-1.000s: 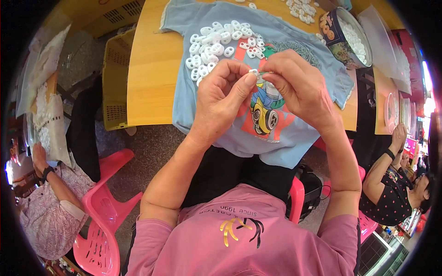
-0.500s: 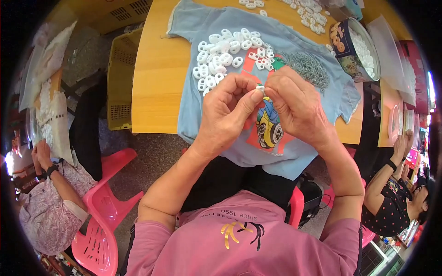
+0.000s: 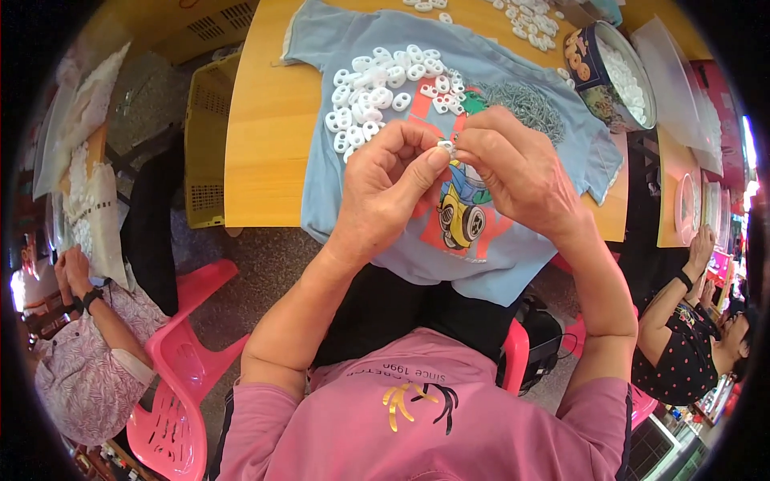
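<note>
Between my two hands is a small white oval plastic piece with holes (image 3: 446, 146). My left hand (image 3: 383, 188) pinches it between thumb and index finger. From the other side, the closed fingertips of my right hand (image 3: 521, 172) meet the piece; what else they may hold is too small to make out. Beyond my left hand lies a pile of similar white two-holed pieces (image 3: 380, 98), with smaller white pieces (image 3: 451, 90) beside it. Past my right hand is a heap of small silvery metal parts (image 3: 525, 108). A light blue T-shirt (image 3: 325, 188) lies under everything.
The shirt covers part of a yellow wooden table (image 3: 265, 160). A round tin (image 3: 597, 92) of white pieces stands at the far right, near more loose ones (image 3: 533, 24). Left of the table is a yellow crate (image 3: 207, 152). Other people sit on both sides, near pink chairs (image 3: 172, 385).
The small white piece has turned, so its holed face shows more. Both hands have shifted slightly left and away, still pinching together, and the whole view has moved a little.
</note>
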Demonstrator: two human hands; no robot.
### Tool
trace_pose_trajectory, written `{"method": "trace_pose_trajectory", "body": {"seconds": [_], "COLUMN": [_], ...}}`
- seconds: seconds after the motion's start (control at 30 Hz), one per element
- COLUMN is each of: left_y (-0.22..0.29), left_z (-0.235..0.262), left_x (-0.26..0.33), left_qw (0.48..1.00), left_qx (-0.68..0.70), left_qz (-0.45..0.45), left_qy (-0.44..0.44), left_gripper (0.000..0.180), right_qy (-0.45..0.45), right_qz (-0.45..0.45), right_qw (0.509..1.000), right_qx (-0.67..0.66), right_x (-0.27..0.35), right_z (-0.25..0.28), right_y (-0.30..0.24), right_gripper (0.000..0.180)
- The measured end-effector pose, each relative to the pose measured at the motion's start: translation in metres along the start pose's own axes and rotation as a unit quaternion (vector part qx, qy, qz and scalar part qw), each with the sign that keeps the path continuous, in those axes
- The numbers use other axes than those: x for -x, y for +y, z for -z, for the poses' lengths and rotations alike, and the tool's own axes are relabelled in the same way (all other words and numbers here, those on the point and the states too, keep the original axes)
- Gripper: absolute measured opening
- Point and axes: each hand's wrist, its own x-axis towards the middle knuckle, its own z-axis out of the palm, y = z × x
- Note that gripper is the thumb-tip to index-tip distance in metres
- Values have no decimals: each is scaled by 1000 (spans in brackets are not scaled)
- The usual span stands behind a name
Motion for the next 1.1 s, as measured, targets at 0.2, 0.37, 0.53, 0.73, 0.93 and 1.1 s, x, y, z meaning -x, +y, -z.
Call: {"method": "trace_pose_trajectory", "body": {"seconds": [0.2, 0.37, 0.53, 0.73, 0.93, 1.1], "left_y": [1, 2, -1, -1, -1, 1], "left_z": [-1, -2, 0, -2, -3, -4], "left_x": [0, 1, 4, 4, 3, 4], "left_qw": [1000, 1000, 999, 999, 999, 1000], "left_qx": [17, -7, 25, 28, 22, 9], "left_qz": [18, 6, -7, -21, -26, -13], "left_qy": [9, 16, 18, 16, 2, 4], "left_gripper": [12, 10, 11, 11, 10, 10], "right_qy": [49, 62, 4, -6, -69, -39], "right_qz": [-7, -46, -90, 0, -13, -7], "right_qw": [998, 995, 983, 1000, 987, 990], "right_qx": [-32, -58, -159, -13, 143, 135], "right_x": [-1, -1, -13, -39, -51, -48], "right_z": [-16, -25, -5, -19, -31, -29], "right_y": [1, -3, 4, 36, 29, 33], "right_gripper": [10, 6, 2, 10, 13, 17]}}
